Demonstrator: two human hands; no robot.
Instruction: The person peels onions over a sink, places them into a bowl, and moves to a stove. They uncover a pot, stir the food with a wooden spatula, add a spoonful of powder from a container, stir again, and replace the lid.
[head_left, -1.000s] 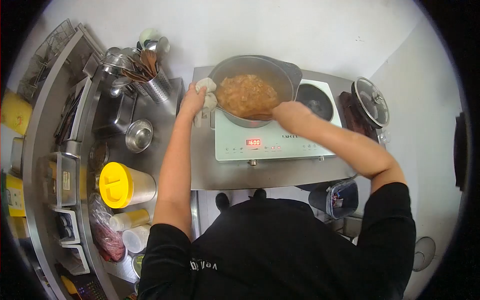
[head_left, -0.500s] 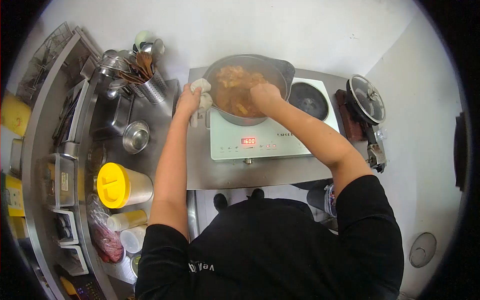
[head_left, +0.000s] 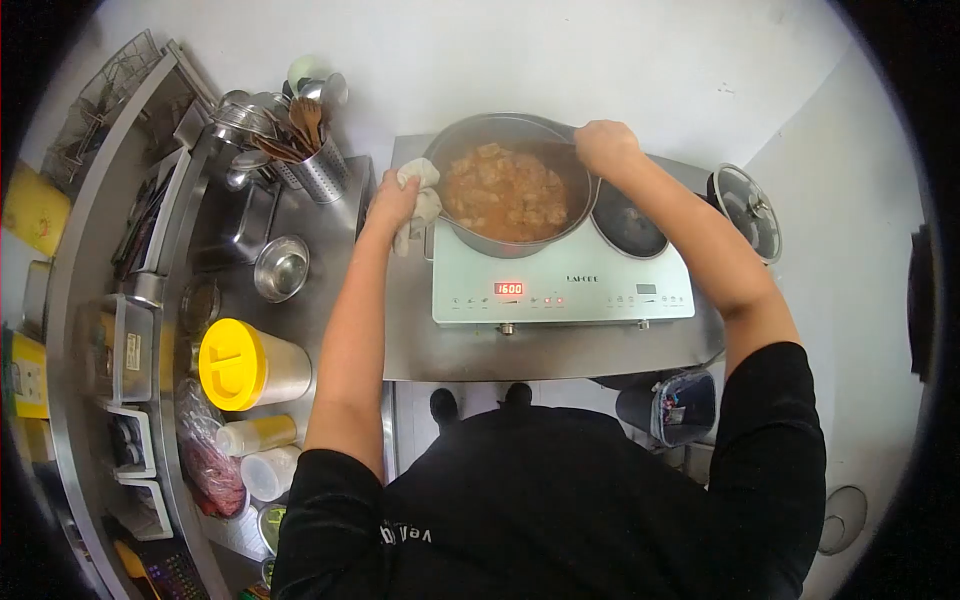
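A large grey pot (head_left: pixel 480 238) of chunky food in orange-brown sauce (head_left: pixel 507 192) stands on the left plate of a white two-plate cooktop (head_left: pixel 560 293). My left hand (head_left: pixel 394 200) is closed on a folded pale cloth (head_left: pixel 422 190), pressed against the pot's left side. At the upper right rim, my right hand (head_left: pixel 607 148) has its fingers wrapped round the pot's right handle, which it mostly covers. No stirring tool shows in the food. Steam slightly hazes the pot.
A dark round plate (head_left: pixel 630 228) lies right of the pot, with a glass lid (head_left: pixel 748 210) beyond. Left stand a utensil holder (head_left: pixel 322 176), a steel bowl (head_left: pixel 281 268) and a yellow-lidded container (head_left: pixel 255 365). A lined bin (head_left: pixel 685 408) is below the counter.
My right hand has moved from over the food to the pot's right rim. My left hand stays at the left side with the cloth. The view has shifted slightly.
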